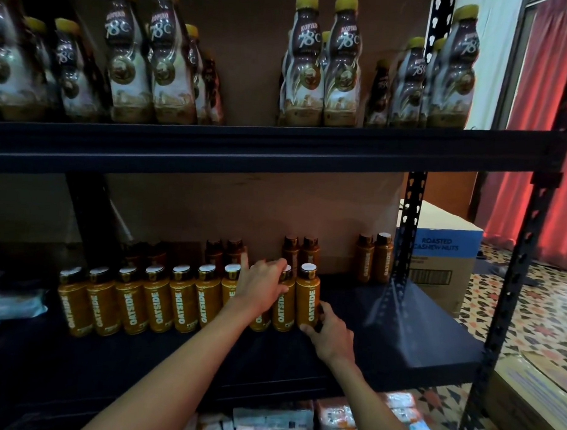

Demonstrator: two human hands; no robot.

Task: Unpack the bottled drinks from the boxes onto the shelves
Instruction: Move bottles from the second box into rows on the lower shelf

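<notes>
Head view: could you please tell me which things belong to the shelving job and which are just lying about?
Job: Oatside bottles, middle shelf, Kopiko bottles above, right hand gripping the end bottle, left hand holding its neighbour.
Lying about: cashew-nut box, packets below, red curtain.

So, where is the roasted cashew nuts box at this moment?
In the head view the cashew box stands on the floor at the right, behind the rack's rear right post, beside the two Oatside bottles at the back of the lower shelf.

About sixteen Oatside bottles (pixel 182 301), about fourteen Kopiko bottles (pixel 342 70) — and one cashew-nut box (pixel 444 249).
</notes>
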